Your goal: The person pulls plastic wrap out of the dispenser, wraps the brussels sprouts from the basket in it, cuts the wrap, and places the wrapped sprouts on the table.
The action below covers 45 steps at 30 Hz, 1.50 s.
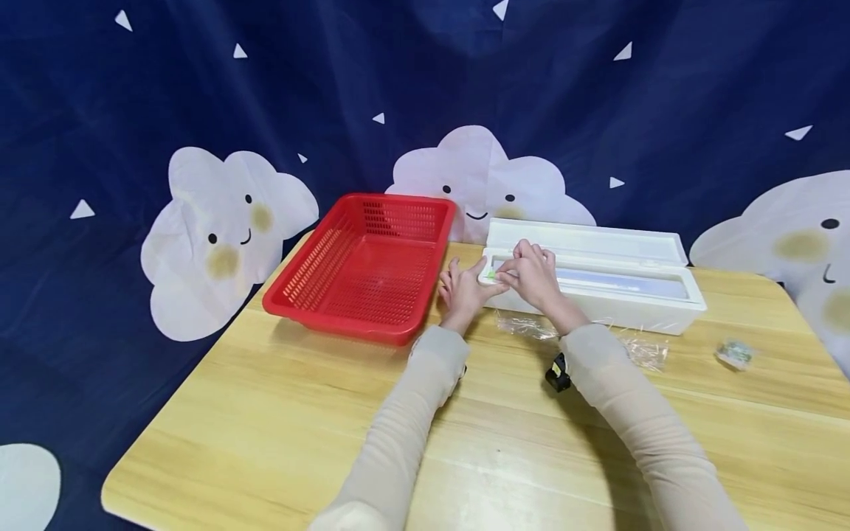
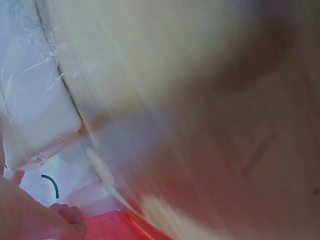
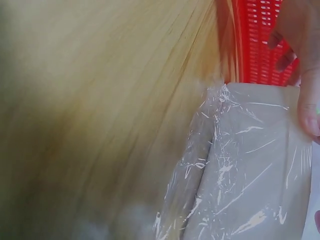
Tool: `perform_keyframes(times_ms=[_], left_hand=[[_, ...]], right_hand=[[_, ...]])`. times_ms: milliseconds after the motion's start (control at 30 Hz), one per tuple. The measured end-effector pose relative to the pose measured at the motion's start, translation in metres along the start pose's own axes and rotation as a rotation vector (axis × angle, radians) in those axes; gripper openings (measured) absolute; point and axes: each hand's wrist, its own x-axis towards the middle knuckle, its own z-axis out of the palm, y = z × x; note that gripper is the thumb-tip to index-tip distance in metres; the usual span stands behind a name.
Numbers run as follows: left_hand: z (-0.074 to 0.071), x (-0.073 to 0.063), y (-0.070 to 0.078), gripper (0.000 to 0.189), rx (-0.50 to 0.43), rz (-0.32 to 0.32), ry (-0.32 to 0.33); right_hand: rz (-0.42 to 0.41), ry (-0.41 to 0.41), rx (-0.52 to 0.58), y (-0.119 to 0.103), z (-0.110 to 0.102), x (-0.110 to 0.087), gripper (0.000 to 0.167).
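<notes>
A long white box [image 1: 627,313] lies with its hinged lid [image 1: 591,240] raised, a pale, shiny inside showing. Clear plastic film [image 3: 215,145] hangs over its front side. At the box's left end, my right hand [image 1: 534,276] pinches a small green piece [image 1: 491,274] between thumb and fingertips. Opposite it, my left hand [image 1: 462,291] rests its thumb on the box's left front rim, the other fingers spread loosely off the end. In the left wrist view, the left hand [image 2: 40,217] shows beyond the box's end, much of it out of frame.
Close to the left hand stands a red plastic basket [image 1: 415,317] with slotted sides. A small clear packet [image 1: 736,354] with greenish contents lies right of the box. The wooden table [image 1: 265,442] ends at a blue cloth [image 1: 332,88] with cloud prints behind.
</notes>
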Motion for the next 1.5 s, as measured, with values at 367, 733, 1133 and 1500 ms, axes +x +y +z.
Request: perform_keyframes(times_ms=[367,733,1133,1500], left_hand=[[0.007,-0.003,0.014,0.076,0.014,0.023,-0.011],[0.015,-0.004,0.033,0.075,0.032,0.038,-0.018],[0.004,0.0,0.026,0.078,0.053,0.009,-0.014],[0.002,0.002,0.006,0.077,0.015,-0.028,-0.028]], right_hand=[[-0.02,0.07,0.018,0.016,-0.007,-0.011,0.015],[-0.022,0.076,-0.022,0.029,-0.025,-0.021,0.014],[-0.012,0.085,-0.022,0.058,-0.048,-0.044,0.014],[-0.034,0.141,0.001,0.1,-0.07,-0.076,0.005]])
